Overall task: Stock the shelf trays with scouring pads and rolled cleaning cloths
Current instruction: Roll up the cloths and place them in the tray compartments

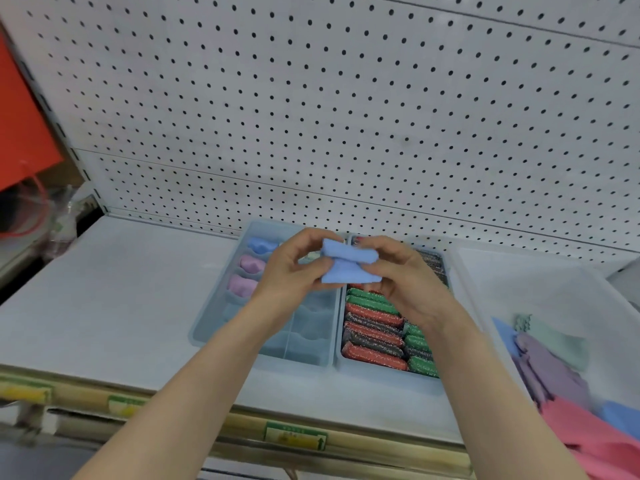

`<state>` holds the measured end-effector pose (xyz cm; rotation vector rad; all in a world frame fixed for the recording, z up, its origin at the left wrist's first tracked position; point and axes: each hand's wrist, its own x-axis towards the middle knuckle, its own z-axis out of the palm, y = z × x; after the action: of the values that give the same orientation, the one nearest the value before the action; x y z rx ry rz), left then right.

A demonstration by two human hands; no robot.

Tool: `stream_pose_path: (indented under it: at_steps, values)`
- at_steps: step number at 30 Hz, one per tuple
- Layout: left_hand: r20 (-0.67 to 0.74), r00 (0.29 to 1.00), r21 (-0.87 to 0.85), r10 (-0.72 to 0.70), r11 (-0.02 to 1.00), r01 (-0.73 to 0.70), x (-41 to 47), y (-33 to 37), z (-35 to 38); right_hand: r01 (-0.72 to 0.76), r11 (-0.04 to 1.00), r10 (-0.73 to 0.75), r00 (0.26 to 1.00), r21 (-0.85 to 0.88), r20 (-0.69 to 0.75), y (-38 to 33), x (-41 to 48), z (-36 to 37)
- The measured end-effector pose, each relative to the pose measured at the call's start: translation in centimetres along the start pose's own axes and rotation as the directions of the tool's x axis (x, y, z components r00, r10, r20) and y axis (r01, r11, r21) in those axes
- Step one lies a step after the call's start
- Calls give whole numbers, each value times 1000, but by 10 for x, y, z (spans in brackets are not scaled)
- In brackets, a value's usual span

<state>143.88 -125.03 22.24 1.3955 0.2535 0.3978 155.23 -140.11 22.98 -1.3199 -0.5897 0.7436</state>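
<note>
At the far left, an orange-red panel (pixel 20 116) stands beside the white pegboard (pixel 346 98) that backs the shelf (pixel 121 306). On the shelf, left of centre, sits a pale blue divided tray (pixel 207 320). Its far left compartments hold one blue rolled cloth (pixel 259 244) and, in front of it, two lilac rolled cloths (pixel 246 275), each in its own slot.

The left hand (pixel 287 271) is raised above this tray, its thumb and curled fingers pinching the left edge of a blue cloth (pixel 346 268). That cloth hangs in the air between both hands, over the seam where the two trays meet. Its upper part is rolled into a short tube and its lower part is a loose flap. The right hand (pixel 408 282) grips the cloth's right end, fingers curled over the roll and thumb beneath.

Under the right hand and touching the divided tray lies a second tray (pixel 381 374) packed with rows of red, green and dark scouring pads (pixel 374 330). Just to the right stands a clear bin (pixel 485 271) holding flat cloths (pixel 554 375) in purple, green, blue and pink.
</note>
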Motion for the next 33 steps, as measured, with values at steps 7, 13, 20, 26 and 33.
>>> stream_pose_path:
  at_steps: [7, 13, 20, 26, 33]
  values:
    - [-56, 980, -162, -190, 970, 178, -3, -20, -24, 31, 950, -55, 996, -310, -69, 28, 9, 22]
    - [-68, 982, 110, -175, 977, 181, -12, -43, -59, -134, 930, 149, 989, -341, 19, 47, 21, 34]
    - [-63, 998, 633, 29, 774, 17, -6, -65, -109, -109, 498, 51, 994, -861, -96, 69, 47, 38]
    - [209, 940, 887, 270, 353, -298, 20, -79, -150, -87, 467, -25, 993, -880, -111, 98, 83, 71]
    - [212, 958, 896, 191, 354, -269, 24, -94, -161, -45, 152, -56, 997, -987, -54, 126, 89, 78]
